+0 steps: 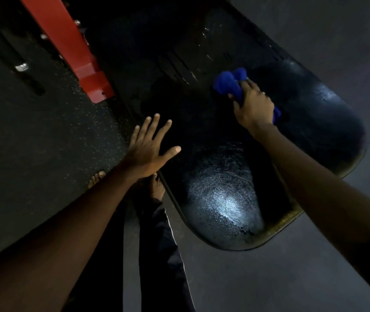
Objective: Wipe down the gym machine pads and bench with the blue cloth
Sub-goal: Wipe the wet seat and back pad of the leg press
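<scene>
From the head view we see the right hand (254, 106) clenched round a bunched blue cloth (229, 83), holding it against the black glossy padded worktop (224, 210). The cloth bulges out ahead of the fingers. Left of it, the left hand (150, 147) is released, fingers straight and spread over the worktop's edge; we cannot tell whether it touches. Beyond the left hand, a red metal beam (67, 41) slants over the speckled black floor (33, 131).

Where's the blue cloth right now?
In the head view, the cloth is upper right of centre, bunched in the right hand on the black pad, right of the red beam.
</scene>
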`<move>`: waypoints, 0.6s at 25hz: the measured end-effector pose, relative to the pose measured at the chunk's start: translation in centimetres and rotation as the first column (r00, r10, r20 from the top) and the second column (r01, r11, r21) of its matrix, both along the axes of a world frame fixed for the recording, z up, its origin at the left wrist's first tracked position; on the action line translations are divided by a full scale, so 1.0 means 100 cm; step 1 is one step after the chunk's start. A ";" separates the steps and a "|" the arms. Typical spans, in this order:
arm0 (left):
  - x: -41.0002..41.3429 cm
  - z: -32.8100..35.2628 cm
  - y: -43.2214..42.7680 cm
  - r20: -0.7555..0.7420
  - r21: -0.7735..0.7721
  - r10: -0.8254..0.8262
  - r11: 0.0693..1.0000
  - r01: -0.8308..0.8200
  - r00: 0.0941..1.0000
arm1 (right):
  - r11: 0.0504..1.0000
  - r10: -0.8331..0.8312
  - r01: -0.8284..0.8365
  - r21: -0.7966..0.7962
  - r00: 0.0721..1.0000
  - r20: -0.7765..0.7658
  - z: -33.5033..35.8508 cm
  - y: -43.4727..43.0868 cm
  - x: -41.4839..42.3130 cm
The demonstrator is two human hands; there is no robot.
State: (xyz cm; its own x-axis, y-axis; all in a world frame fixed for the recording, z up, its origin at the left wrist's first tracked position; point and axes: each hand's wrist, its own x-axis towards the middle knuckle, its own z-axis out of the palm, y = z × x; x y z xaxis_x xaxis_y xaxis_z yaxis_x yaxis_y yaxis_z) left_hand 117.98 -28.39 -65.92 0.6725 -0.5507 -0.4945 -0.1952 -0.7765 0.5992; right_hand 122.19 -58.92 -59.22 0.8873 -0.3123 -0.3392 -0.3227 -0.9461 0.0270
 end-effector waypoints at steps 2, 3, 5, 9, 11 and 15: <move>0.000 -0.001 0.000 -0.022 -0.014 0.005 1.000 -0.005 1.000 | 0.998 0.054 -0.053 0.015 0.998 -0.021 0.007 0.020 -0.014; 0.001 0.000 0.000 -0.028 -0.005 -0.003 1.000 0.003 1.000 | 0.994 0.095 -0.093 0.054 0.994 -0.046 0.017 0.035 -0.040; 0.003 0.001 -0.001 -0.030 0.028 -0.024 0.999 0.025 0.999 | 0.962 0.211 -0.197 0.187 0.976 -0.059 0.052 0.067 -0.114; 0.001 0.004 -0.001 -0.030 0.024 -0.010 1.000 0.010 1.000 | 0.877 0.429 -0.408 0.253 0.903 -0.033 0.082 0.045 -0.181; 0.000 0.005 -0.002 -0.016 0.004 0.009 1.000 -0.009 1.000 | 0.955 0.286 -0.288 0.069 0.958 0.033 0.056 -0.011 -0.130; -0.007 0.008 -0.010 0.047 -0.022 0.042 0.999 -0.041 0.998 | 0.954 -0.264 0.269 -0.132 0.963 0.052 0.034 -0.112 -0.014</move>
State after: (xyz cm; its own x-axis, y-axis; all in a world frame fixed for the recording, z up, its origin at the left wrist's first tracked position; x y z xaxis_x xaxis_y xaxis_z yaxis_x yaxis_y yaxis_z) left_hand 117.29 -29.37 -65.09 0.7175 -0.5313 -0.4505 -0.1911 -0.7721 0.6061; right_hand 120.76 -70.14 -55.81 0.7757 -0.5804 -0.2481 -0.5655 -0.8136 0.1352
